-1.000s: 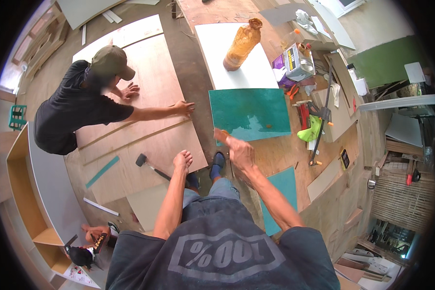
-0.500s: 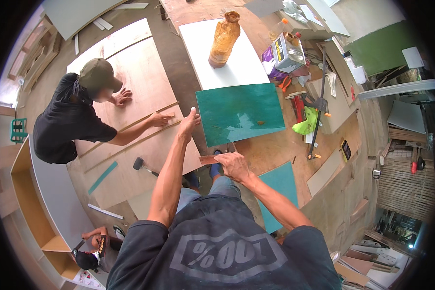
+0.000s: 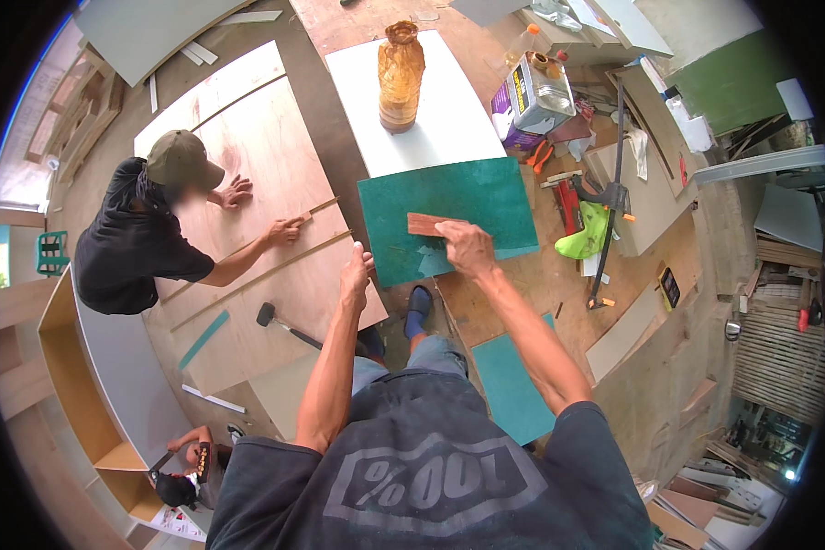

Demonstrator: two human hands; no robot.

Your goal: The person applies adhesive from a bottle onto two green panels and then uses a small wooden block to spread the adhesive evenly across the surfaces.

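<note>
A green sheet (image 3: pixel 467 197) lies on a workbench in front of me. My right hand (image 3: pixel 466 247) presses a small reddish-brown wooden block (image 3: pixel 423 223) flat onto the sheet near its lower middle. My left hand (image 3: pixel 357 266) rests at the sheet's lower left edge, fingers together, touching the rim. Behind the sheet lies a white board (image 3: pixel 449 124) with a tall amber ribbed vase (image 3: pixel 400 77) standing on it.
A person in a black shirt and cap (image 3: pixel 156 215) kneels at left, hands on plywood panels (image 3: pixel 257 174). A hammer (image 3: pixel 280 323) lies on the plywood. Tools, a metal can (image 3: pixel 536 92) and a yellow-green tool (image 3: pixel 585 229) crowd the right. Another green sheet (image 3: pixel 509 385) lies below.
My right hand has carried the wooden block forward onto the green sheet. My left hand has moved from the plywood to the sheet's left edge. The view has shifted closer to the bench.
</note>
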